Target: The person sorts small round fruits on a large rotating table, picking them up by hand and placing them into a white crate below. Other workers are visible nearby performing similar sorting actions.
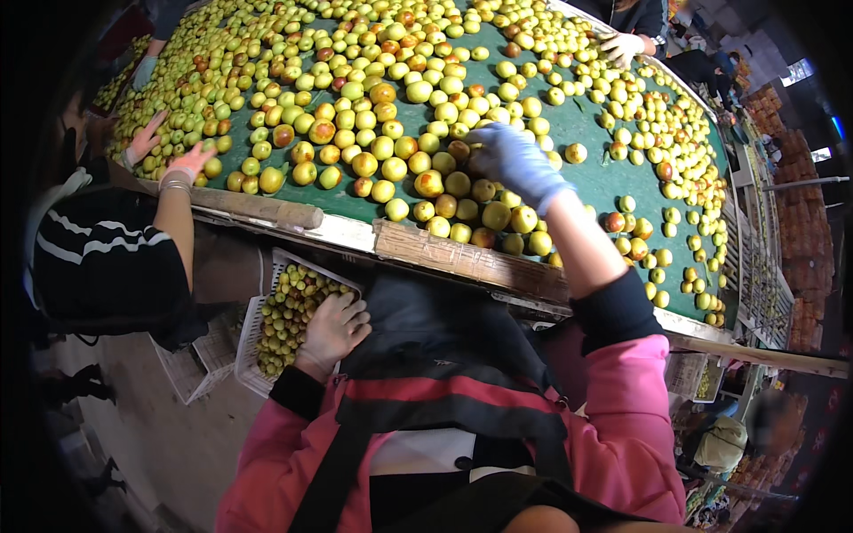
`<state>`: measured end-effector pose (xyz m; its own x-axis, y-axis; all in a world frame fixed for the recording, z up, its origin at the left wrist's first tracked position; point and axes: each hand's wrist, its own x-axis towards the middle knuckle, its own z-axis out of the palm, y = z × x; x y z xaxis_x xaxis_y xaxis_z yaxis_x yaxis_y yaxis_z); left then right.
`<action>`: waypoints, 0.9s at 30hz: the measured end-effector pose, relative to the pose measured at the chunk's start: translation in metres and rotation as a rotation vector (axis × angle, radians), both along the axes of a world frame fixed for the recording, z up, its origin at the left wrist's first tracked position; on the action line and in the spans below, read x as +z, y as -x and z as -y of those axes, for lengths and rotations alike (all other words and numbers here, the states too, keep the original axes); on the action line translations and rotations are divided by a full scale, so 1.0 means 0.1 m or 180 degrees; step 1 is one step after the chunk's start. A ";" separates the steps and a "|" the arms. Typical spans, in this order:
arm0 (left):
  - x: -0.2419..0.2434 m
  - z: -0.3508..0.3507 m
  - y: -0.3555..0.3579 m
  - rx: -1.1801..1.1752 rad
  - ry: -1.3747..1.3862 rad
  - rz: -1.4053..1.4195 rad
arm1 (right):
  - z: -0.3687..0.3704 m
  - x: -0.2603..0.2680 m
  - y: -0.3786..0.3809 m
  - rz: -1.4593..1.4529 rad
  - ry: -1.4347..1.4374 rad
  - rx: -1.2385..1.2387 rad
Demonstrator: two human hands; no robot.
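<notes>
My right hand [516, 160], in a blue glove, reaches over the green sorting table [413, 123], its fingers among round green and reddish-brown fruits [456, 183]. Whether it grips a fruit is hidden by the hand itself. My left hand [336, 330], in a thin pale glove, is over the right side of a white plastic crate [250, 346] of smaller-looking green and brown fruits [286, 313]. Its fingers are bent, and the palm side is out of sight. Many yellow-green fruits, some with red-brown patches, cover much of the table.
A cardboard-covered wooden edge [466, 256] runs between me and the table. At left, a co-worker's gloved hands [186, 163] touch fruits; other workers' gloved hands [623, 48] are at the far side. Another white crate [200, 363] stands on the floor. A slatted rack [760, 266] is at right.
</notes>
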<state>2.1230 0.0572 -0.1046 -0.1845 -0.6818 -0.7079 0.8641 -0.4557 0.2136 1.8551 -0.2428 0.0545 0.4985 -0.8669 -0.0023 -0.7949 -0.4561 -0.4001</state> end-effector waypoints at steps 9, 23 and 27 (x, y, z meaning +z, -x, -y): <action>0.07 0.00 -0.02 -0.0489 0.0708 -0.0079 | 0.17 -0.19 -0.11 -0.1725 -0.0156 0.0061; 0.69 0.31 0.24 -0.0104 0.0743 -0.1635 | -1.86 -0.34 -0.69 0.1206 0.0305 0.2334; 0.09 -0.22 -0.42 0.1073 0.0547 -0.1413 | -1.44 -0.18 -0.78 0.1163 0.0543 0.1848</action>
<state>2.1651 0.0788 -0.0958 -0.1911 -0.8526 -0.4863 0.9791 -0.1307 -0.1555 1.9334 -0.0985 0.0365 0.8235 -0.4338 0.3656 -0.2325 -0.8459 -0.4800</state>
